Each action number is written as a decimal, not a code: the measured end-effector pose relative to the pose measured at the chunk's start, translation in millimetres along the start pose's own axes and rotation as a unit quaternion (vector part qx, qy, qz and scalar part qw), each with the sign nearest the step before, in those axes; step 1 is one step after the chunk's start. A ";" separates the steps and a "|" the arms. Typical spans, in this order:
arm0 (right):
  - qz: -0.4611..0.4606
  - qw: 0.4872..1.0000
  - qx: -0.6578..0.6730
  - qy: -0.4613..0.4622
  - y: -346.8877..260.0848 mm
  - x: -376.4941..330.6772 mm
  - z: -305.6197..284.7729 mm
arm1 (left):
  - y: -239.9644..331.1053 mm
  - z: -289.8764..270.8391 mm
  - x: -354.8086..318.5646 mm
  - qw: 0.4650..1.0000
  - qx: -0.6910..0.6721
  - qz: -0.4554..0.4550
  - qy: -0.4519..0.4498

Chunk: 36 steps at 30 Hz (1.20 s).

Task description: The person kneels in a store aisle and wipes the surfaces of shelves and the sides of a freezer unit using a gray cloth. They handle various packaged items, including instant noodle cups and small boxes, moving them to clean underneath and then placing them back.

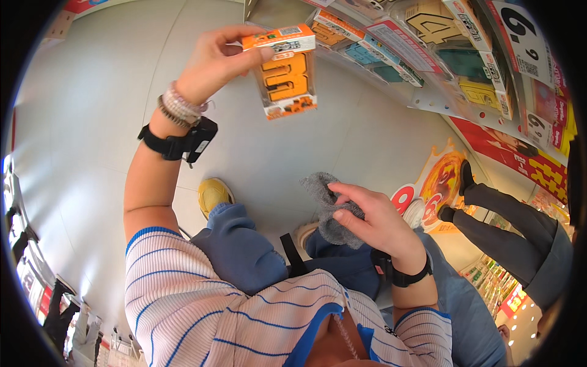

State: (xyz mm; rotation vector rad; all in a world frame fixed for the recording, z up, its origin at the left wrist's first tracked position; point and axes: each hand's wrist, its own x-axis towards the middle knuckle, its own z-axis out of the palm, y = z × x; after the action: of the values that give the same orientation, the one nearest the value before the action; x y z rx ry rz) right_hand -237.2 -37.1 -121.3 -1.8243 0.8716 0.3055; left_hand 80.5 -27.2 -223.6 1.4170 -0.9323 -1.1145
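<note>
An orange-and-white box with a clear window hangs from my left hand, pinched at its top corner between thumb and fingers. Through the window shows a chunky orange figure-shaped toy. Lower and to the right, a crumpled grey fuzzy cloth is held in my right hand, the thumb and forefinger on top of it. The cloth's underside is hidden, and both hands are away from the shelf.
A display shelf with similar boxed toys and price cards fills the upper right. Another person in dark trousers stands at the right. Pale floor tiles spread on the left; my yellow shoe rests there.
</note>
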 end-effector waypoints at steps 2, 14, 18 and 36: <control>0.007 1.000 0.000 -0.004 0.1 -0.4 -0.7 | 8.6 -11.0 -2.9 0.995 0.057 0.069 0.032; 0.008 1.000 -0.022 -0.016 0.9 0.1 -3.5 | 2.1 -13.8 17.6 0.839 0.372 0.387 0.093; 0.006 1.000 -0.022 -0.013 1.5 -0.2 -2.2 | -4.6 -10.2 20.2 0.829 0.408 0.366 0.112; -0.002 1.000 -0.028 -0.015 2.9 2.2 -1.8 | -21.5 -0.6 56.0 0.811 0.492 0.298 0.109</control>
State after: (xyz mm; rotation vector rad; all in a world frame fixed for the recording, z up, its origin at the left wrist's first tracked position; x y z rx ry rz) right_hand -238.0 -40.2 -123.8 -1.8681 0.8465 0.3566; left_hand 95.0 -77.6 -252.8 1.7751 -1.7506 0.0939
